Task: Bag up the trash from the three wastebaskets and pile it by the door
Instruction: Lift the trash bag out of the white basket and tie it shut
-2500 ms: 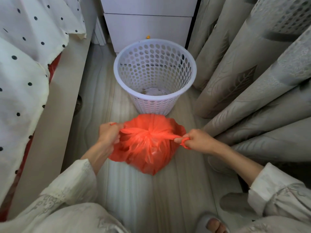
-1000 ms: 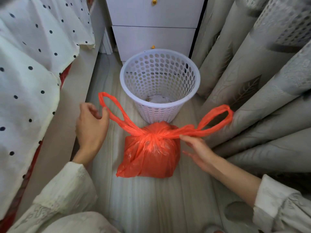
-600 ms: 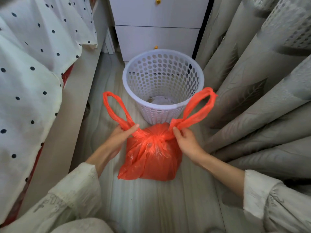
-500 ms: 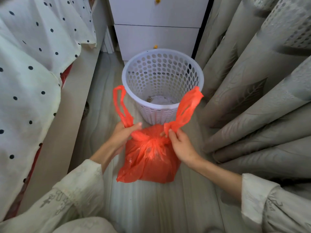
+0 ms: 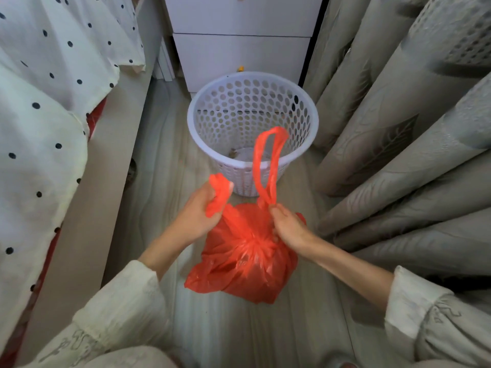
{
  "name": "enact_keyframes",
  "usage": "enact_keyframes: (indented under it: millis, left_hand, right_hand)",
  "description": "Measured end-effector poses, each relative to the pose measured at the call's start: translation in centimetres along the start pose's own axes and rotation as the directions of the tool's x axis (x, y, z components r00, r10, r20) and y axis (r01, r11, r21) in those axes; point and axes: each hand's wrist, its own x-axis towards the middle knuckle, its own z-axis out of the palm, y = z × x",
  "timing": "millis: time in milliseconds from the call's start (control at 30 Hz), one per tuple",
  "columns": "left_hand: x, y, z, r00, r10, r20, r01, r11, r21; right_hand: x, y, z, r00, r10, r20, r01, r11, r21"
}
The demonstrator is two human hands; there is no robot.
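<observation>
The orange bag (image 5: 247, 258) sits on the floor before me. My left hand (image 5: 198, 213) grips one handle bunched; my right hand (image 5: 288, 227) pinches the other handle's base. I am knotting, and next the loops must cross. Beyond stands the wastebasket (image 5: 252, 128).

Your left hand (image 5: 198, 211) now bunches its handle loop (image 5: 219, 191) into a crumpled wad in its curled fingers; half a second ago that loop stood open above the knot. Your right hand (image 5: 288, 225) has slid down to pinch the base of the other handle loop (image 5: 267, 160), which now rises narrow and upright across the wastebasket (image 5: 252, 134) rim. The orange bag (image 5: 244, 261) sits lower in view than before.
</observation>
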Motion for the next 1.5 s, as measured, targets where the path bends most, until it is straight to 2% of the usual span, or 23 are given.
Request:
enact_keyframes:
  millis: [33, 133, 267, 333, 433, 500, 600, 633, 700, 800, 867, 933, 967, 1033, 1100, 1167, 1267, 1333, 1400, 1433, 1467, 1500]
  left_hand:
    - [0.0, 0.4, -0.2, 1.0, 0.025, 0.016, -0.026, 0.999, 0.022]
    - [0.3, 2.4, -0.4, 0.992, -0.05, 0.119, 0.074, 0.975, -0.208]
    - [1.2, 4.4, -0.3, 0.965, -0.191, 0.178, 0.251, 0.869, -0.427]
    - [1.5, 4.4, 0.0, 0.949, -0.237, 0.206, 0.311, 0.804, -0.507]
    - [1.5, 3.6, 0.4, 0.932, -0.272, 0.24, 0.362, 0.737, -0.571]
    - [1.3, 2.6, 0.5, 0.943, -0.271, 0.195, 0.333, 0.806, -0.49]
    - [0.4, 1.1, 0.8, 0.957, -0.263, 0.119, 0.286, 0.922, -0.263]
    - [-0.1, 0.6, 0.9, 0.96, -0.233, 0.153, 0.258, 0.951, -0.17]
    - [-1.1, 0.2, 1.3, 0.928, -0.175, 0.328, 0.159, 0.984, 0.077]
    - [-1.9, -0.1, 1.5, 0.843, -0.171, 0.51, -0.029, 0.932, 0.361]
    - [-1.7, 0.4, 1.0, 0.856, -0.099, 0.507, -0.097, 0.933, 0.347]
    - [-1.6, 1.4, 0.9, 0.883, -0.046, 0.467, -0.039, 0.985, 0.17]
    - [-1.7, 1.9, 1.0, 0.889, -0.087, 0.45, 0.081, 0.996, 0.032]
    - [-1.8, 2.7, 1.0, 0.851, -0.215, 0.479, 0.36, 0.903, -0.234]
    - [-2.0, 2.8, 0.8, 0.799, -0.244, 0.549, 0.471, 0.821, -0.322]
    - [-2.1, 2.5, 0.8, 0.761, -0.206, 0.615, 0.435, 0.866, -0.247]
    - [-2.1, 2.7, 1.0, 0.657, -0.144, 0.74, 0.258, 0.965, -0.041]
    - [-2.2, 2.6, 1.2, 0.578, -0.15, 0.802, 0.132, 0.987, 0.09]
    - [-2.4, 2.2, 1.0, 0.501, -0.201, 0.842, 0.1, 0.979, 0.175]
    - [-2.4, 1.9, 0.8, 0.487, -0.217, 0.846, 0.108, 0.976, 0.188]
    - [-2.3, 1.8, 0.5, 0.516, -0.218, 0.828, 0.113, 0.976, 0.186]
    - [-2.1, 1.7, 0.4, 0.591, -0.213, 0.778, 0.11, 0.977, 0.183]
  right_hand:
    - [-0.2, -0.1, 0.2, 0.999, -0.029, 0.019, 0.031, 0.994, -0.108]
    - [-0.9, -1.0, 0.4, 0.991, -0.132, 0.019, 0.131, 0.933, -0.336]
    - [-1.6, -1.5, 0.6, 0.958, -0.158, 0.24, 0.262, 0.826, -0.5]
    - [-2.1, -1.6, 0.9, 0.93, -0.109, 0.35, 0.275, 0.84, -0.469]
    - [-2.2, -1.2, 1.1, 0.912, -0.098, 0.398, 0.207, 0.948, -0.241]
    - [-2.0, -0.9, 0.9, 0.924, -0.094, 0.371, 0.157, 0.977, -0.144]
    - [-1.9, -0.6, 0.7, 0.952, -0.029, 0.304, 0.052, 0.996, -0.068]
    - [-1.8, -0.5, 0.6, 0.959, -0.006, 0.283, 0.011, 1.0, -0.019]
    - [-1.6, -0.6, 0.3, 0.964, 0.048, 0.261, -0.068, 0.995, 0.071]
    - [-1.0, 0.0, -0.1, 0.967, 0.101, 0.233, -0.139, 0.978, 0.154]
    - [-0.5, 0.6, 0.0, 0.977, 0.108, 0.181, -0.131, 0.985, 0.115]
    - [0.0, 1.1, -0.1, 0.985, 0.122, 0.123, -0.13, 0.99, 0.054]
    - [0.2, 1.2, -0.3, 0.986, 0.137, 0.099, -0.142, 0.988, 0.051]
    - [0.6, 1.6, -0.7, 0.987, 0.154, 0.053, -0.158, 0.984, 0.081]
    - [0.9, 1.9, -1.1, 0.986, 0.167, 0.023, -0.168, 0.975, 0.145]
    - [1.0, 2.1, -1.4, 0.983, 0.186, 0.008, -0.183, 0.962, 0.203]
    - [0.8, 2.4, -1.7, 0.977, 0.212, 0.021, -0.208, 0.932, 0.295]
    - [0.5, 2.5, -1.8, 0.978, 0.19, 0.09, -0.21, 0.899, 0.385]
    - [0.3, 2.5, -2.1, 0.969, 0.138, 0.204, -0.212, 0.887, 0.41]
    - [0.3, 2.5, -2.3, 0.962, 0.112, 0.248, -0.203, 0.902, 0.381]
    - [0.2, 2.5, -2.6, 0.956, 0.095, 0.276, -0.189, 0.922, 0.338]
    - [0.2, 2.4, -2.8, 0.953, 0.086, 0.29, -0.175, 0.939, 0.295]
